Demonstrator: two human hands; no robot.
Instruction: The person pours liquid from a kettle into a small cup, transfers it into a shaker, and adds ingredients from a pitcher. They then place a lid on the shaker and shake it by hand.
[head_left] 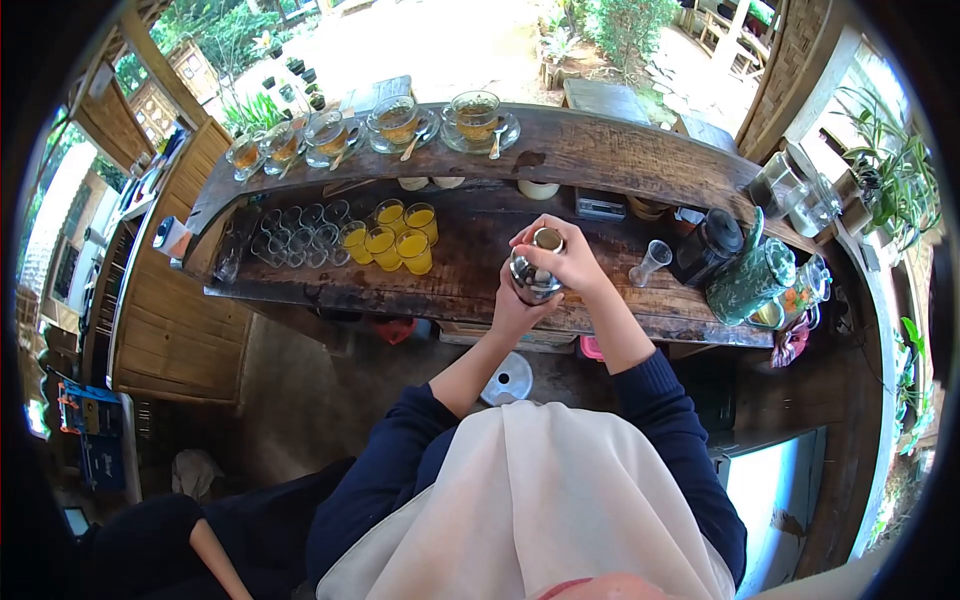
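A shiny metal cocktail shaker (530, 277) is held upright over the front part of the wooden counter. Its lower body sits in my left hand (514, 310), whose fingers wrap round it. My right hand (578, 262) is closed round the upper part, near the cap (548, 238). Left of the shaker stand several glasses of orange drink (412, 250). To the right is a small waisted glass (651, 262).
Several see-through glasses (300, 235) stand at the counter's left. Cups of tea (475, 118) on saucers line the raised ledge (610, 140). A French press (708, 245), a green speckled jug (755, 285) and a scale (600, 206) are on the right. Another person's arm (218, 560) shows lower left.
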